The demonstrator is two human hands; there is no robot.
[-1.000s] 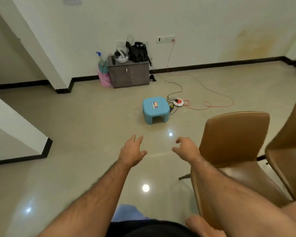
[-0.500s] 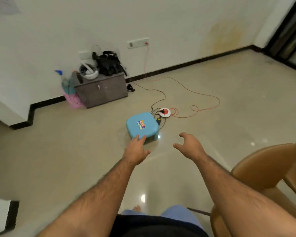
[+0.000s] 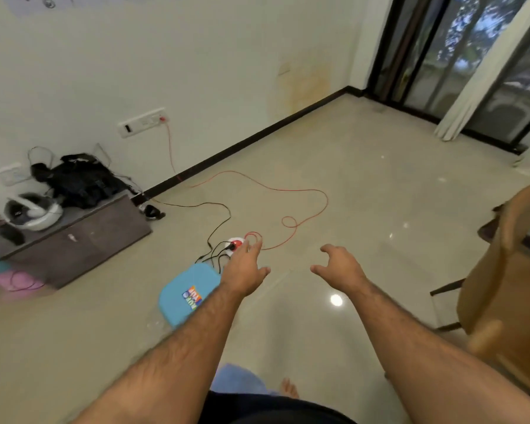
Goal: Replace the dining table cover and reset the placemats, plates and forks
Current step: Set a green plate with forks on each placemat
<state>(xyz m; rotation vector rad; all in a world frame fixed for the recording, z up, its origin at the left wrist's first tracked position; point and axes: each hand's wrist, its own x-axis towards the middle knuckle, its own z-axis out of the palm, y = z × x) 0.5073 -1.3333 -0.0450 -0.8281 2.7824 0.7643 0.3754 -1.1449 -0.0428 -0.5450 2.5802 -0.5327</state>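
Note:
No table, cover, placemat, plate or fork is in view. Both my arms reach out in front of me over the bare tiled floor. My left hand (image 3: pixel 245 266) is held out with its fingers straight and holds nothing. My right hand (image 3: pixel 338 264) hangs beside it with loosely curled fingers, also holding nothing. A tan dining chair (image 3: pixel 502 289) stands at the right edge, its back toward me.
A light blue plastic stool (image 3: pixel 185 293) sits on the floor under my left forearm. An orange cable (image 3: pixel 288 191) and black cables run to a round red-and-white socket (image 3: pixel 236 241). A low grey cabinet (image 3: pixel 83 240) with clutter stands at the left wall. Glass doors (image 3: pixel 471 71) with a curtain fill the far right.
The view has swung to the right: the stool and cabinet slid left and nearer, the glass doors came into sight. Both hands stay held out in front, holding nothing.

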